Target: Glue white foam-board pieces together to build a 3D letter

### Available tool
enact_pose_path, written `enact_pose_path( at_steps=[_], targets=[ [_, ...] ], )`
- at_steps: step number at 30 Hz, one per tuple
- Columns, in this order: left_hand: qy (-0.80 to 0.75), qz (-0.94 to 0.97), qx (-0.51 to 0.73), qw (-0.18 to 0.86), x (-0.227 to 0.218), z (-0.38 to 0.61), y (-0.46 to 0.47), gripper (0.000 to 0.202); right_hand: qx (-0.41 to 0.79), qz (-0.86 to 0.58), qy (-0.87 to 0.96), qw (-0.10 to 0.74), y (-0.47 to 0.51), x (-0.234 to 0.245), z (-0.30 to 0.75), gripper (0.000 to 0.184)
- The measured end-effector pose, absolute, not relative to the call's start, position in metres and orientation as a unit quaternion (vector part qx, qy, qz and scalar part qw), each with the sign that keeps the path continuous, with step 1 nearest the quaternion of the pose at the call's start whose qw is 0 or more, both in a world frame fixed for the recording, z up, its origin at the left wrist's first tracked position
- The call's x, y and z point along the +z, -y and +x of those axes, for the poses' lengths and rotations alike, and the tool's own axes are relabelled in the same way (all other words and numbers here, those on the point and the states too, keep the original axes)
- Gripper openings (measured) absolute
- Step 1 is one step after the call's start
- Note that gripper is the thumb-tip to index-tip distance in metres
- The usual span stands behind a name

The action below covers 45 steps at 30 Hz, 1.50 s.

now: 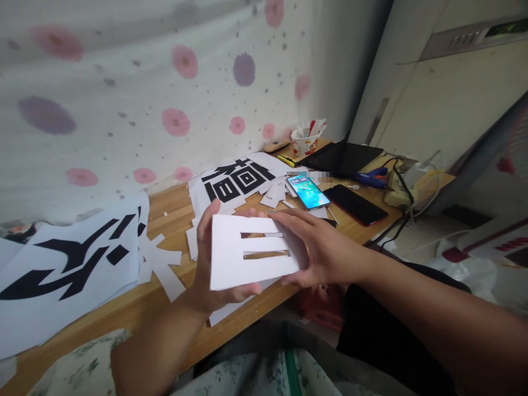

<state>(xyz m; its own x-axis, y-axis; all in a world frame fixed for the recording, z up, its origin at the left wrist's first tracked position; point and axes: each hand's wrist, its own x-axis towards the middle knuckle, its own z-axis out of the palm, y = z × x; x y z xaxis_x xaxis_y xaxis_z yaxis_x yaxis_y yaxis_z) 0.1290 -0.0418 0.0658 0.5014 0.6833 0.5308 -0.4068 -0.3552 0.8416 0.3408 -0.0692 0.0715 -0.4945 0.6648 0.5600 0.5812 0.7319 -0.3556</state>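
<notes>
Between my two hands is a white card piece (229,256) with two long slots cut through it, held above the table's front edge. My left hand (206,275) grips its left side, thumb up along the edge and fingers beneath. On the right side, my right hand (317,242) wraps around the card, which looks bent or curved there. Through the slots the wooden table shows. Under the card lies another white piece (231,312), mostly covered by my hands.
White paper scraps (167,269) and sheets with bold black characters (82,247) cover the wooden table (165,206). Further right are a lit phone (309,191), a dark phone (357,204), a laptop (344,158), a blue glue gun (373,178), a patterned cup (305,144) and a power strip (398,190).
</notes>
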Motion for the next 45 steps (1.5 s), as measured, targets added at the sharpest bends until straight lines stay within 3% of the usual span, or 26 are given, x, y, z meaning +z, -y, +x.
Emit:
enact_pose_path(
  at_steps=[4, 11, 21, 27, 29, 34, 38, 42, 45],
  targets=[
    [-0.091, 0.654, 0.487, 0.572, 0.064, 0.128, 0.041, 0.091, 0.065, -0.360, 0.859, 0.358, 0.069, 0.072, 0.342, 0.093],
    [-0.074, 0.664, 0.511, 0.541, 0.062, 0.128, 0.038, 0.061, 0.065, -0.350, 0.862, 0.361, 0.068, 0.070, 0.346, 0.097],
    [-0.080, 0.687, 0.524, 0.497, 0.062, 0.129, 0.035, 0.054, 0.100, -0.342, 0.862, 0.360, 0.069, 0.071, 0.344, 0.096],
    [-0.100, 0.598, 0.578, 0.546, 0.065, 0.132, 0.030, 0.050, 0.054, -0.287, 0.870, 0.398, 0.067, 0.069, 0.353, 0.111],
    [-0.115, 0.558, 0.577, 0.585, 0.068, 0.132, 0.029, 0.050, 0.025, -0.288, 0.863, 0.414, 0.066, 0.068, 0.354, 0.101],
    [-0.153, 0.472, 0.521, 0.694, 0.066, 0.136, 0.035, 0.046, -0.059, -0.291, 0.838, 0.457, 0.067, 0.066, 0.342, 0.045],
    [-0.210, 0.413, 0.498, 0.733, 0.054, 0.144, 0.039, 0.042, -0.044, -0.256, 0.854, 0.451, 0.066, 0.062, 0.334, 0.026],
    [-0.269, 0.444, 0.535, 0.667, 0.041, 0.146, 0.030, 0.043, 0.050, -0.294, 0.801, 0.520, 0.064, 0.061, 0.336, 0.007],
    [-0.317, 0.489, 0.587, 0.562, 0.034, 0.141, 0.022, 0.033, 0.182, -0.371, 0.725, 0.551, 0.064, 0.062, 0.342, 0.015]
  ],
)
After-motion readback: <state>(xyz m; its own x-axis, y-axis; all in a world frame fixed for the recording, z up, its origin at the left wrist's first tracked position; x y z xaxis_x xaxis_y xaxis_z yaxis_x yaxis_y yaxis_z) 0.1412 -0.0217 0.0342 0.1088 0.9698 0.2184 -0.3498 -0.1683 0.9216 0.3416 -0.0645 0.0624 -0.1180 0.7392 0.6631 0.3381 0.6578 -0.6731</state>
